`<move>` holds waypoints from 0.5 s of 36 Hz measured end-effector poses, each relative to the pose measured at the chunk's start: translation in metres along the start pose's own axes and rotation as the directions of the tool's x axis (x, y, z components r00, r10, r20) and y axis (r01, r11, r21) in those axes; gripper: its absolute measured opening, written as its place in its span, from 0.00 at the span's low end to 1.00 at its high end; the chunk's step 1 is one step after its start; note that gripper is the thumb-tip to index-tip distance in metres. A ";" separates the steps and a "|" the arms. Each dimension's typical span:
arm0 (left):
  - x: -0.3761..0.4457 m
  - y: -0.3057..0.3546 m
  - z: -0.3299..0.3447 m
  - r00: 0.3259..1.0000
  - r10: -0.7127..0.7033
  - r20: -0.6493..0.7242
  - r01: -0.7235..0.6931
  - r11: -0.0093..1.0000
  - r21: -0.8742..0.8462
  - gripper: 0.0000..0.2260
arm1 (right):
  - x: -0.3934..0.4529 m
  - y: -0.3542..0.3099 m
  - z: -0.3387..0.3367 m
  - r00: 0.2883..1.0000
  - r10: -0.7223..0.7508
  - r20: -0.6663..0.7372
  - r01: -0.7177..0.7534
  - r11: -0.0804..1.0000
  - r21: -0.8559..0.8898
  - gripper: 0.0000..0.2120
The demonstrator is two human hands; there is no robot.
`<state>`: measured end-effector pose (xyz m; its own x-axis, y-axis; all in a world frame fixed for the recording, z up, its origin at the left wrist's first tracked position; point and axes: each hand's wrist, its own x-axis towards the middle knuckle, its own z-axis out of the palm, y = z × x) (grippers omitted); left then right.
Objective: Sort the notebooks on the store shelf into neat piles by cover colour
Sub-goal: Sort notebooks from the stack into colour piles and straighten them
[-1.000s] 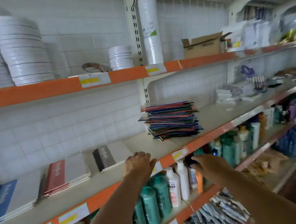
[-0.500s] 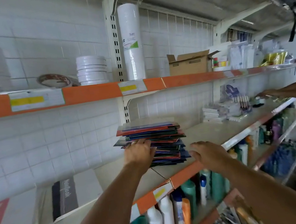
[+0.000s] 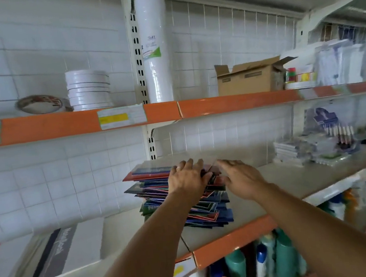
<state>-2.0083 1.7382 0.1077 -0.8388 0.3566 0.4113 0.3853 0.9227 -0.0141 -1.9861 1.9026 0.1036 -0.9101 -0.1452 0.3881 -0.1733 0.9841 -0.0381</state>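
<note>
My left hand [image 3: 187, 178] lies flat-fingered on the untidy stack of red, blue and green notebooks [image 3: 160, 186] (long edges running left-right) on the grey, orange-edged shelf [image 3: 279, 186]; my right hand [image 3: 241, 178], fingers loosely spread, touches its right side.

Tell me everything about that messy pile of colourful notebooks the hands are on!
The pile of notebooks sits on the middle shelf, near its orange front edge. It is a tall, crooked stack of thin, glossy books with red, blue and dark green covers, their corners sticking out at different angles. A red-edged one lies near the top. The left hand rests on the upper books, fingers spread. The right hand is at the pile's right side; whether it touches is unclear.
</note>
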 end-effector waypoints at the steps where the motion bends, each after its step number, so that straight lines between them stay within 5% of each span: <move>1: 0.002 0.004 0.001 1.000 -0.019 0.019 0.019 1.000 0.020 0.24 | 0.005 0.003 0.001 1.000 -0.020 0.014 0.020 1.000 0.010 0.28; 13: -0.012 0.018 -0.012 0.963 -0.267 0.034 0.265 0.963 0.056 0.16 | 0.036 0.016 0.020 0.976 -0.219 0.017 0.218 0.974 0.059 0.38; 18: -0.016 0.018 -0.018 0.949 -0.311 0.049 0.298 0.936 0.187 0.27 | 0.040 0.011 0.024 0.966 -0.259 -0.025 0.260 0.964 0.062 0.39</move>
<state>-1.9808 1.7458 0.1174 -0.9348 0.0582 0.3503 0.0391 0.9973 -0.0615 -2.0333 1.9054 0.0970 -0.8246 -0.3921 0.4078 -0.4265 0.9045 0.0074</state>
